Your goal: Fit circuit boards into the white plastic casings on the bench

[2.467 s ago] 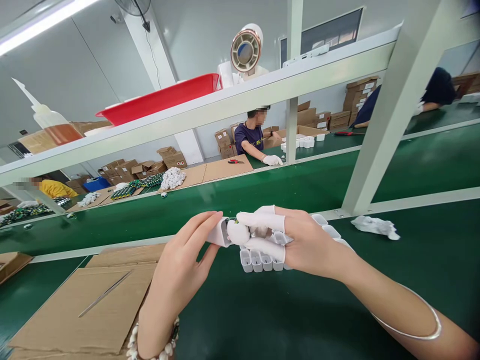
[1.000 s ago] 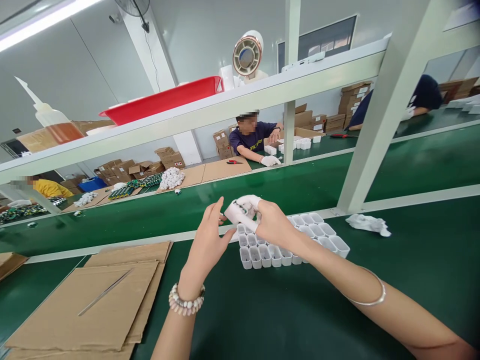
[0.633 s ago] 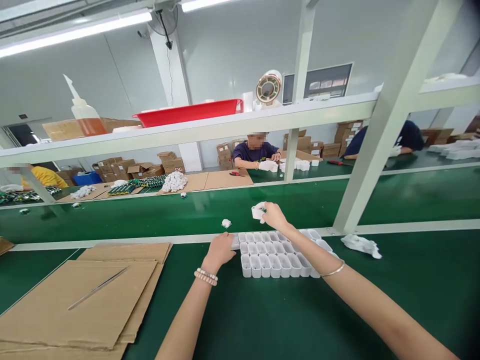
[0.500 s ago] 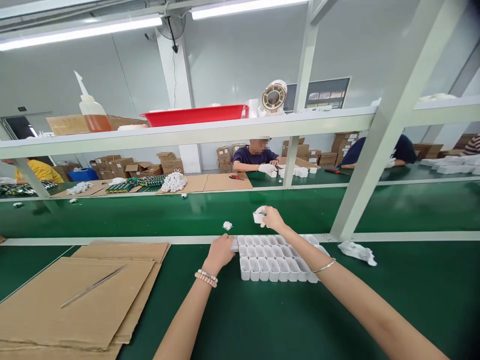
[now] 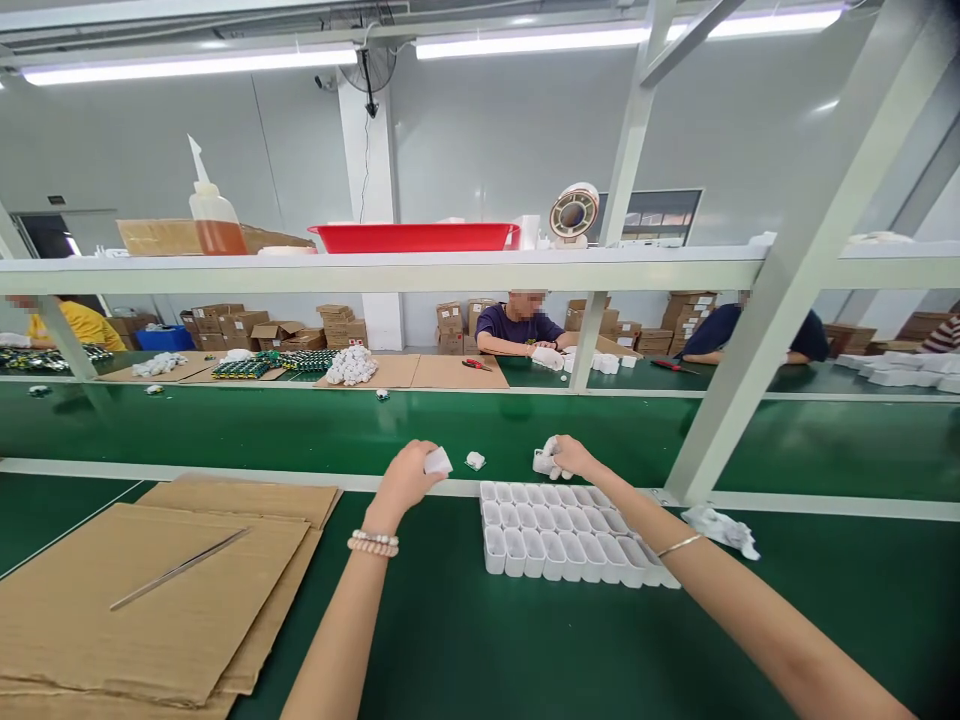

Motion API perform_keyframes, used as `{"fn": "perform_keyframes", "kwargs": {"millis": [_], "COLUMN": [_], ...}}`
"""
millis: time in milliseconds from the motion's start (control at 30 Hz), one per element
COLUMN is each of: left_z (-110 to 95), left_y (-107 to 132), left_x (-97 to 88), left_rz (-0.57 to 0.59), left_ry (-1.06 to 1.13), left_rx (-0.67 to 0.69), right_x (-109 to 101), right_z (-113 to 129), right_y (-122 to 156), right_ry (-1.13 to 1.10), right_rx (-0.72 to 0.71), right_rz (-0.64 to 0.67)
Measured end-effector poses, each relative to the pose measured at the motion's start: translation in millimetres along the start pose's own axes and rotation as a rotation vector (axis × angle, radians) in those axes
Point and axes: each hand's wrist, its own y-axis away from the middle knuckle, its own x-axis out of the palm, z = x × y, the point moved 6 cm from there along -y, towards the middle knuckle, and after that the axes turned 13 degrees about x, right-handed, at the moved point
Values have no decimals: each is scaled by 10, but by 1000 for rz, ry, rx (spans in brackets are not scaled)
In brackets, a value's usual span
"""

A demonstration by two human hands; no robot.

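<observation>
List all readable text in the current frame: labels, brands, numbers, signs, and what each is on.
No text is legible.
Stacked cartons: labels too small to read.
Dark wall plate: too small to make out any text.
Squeeze bottle: no print visible.
White box in the left hand: no print visible.
Rows of white cups: no print visible.

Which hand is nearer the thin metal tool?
Left. The left hand is beyond the thin metal tool, to its right; the right hand is farther right.
</observation>
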Motion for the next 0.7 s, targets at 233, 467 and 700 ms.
{"fn": "perform_keyframes", "kwargs": {"millis": [233,467,700], "left_z": [-354,-1048,-1280], "left_y": [200,493,599], "left_x": [-819,-1153,-1186], "left_rz": [-233,-178,-123], "left_ry": [323,368,435], "left_rx": [199,400,418], "right_x": [137,522,210], "right_z": [503,960,910], "right_y": [106,167,500], "right_ry": [57,-69,-433], "right_rx": [-222,-355,-423], "right_rz": [-3,204,336]}}
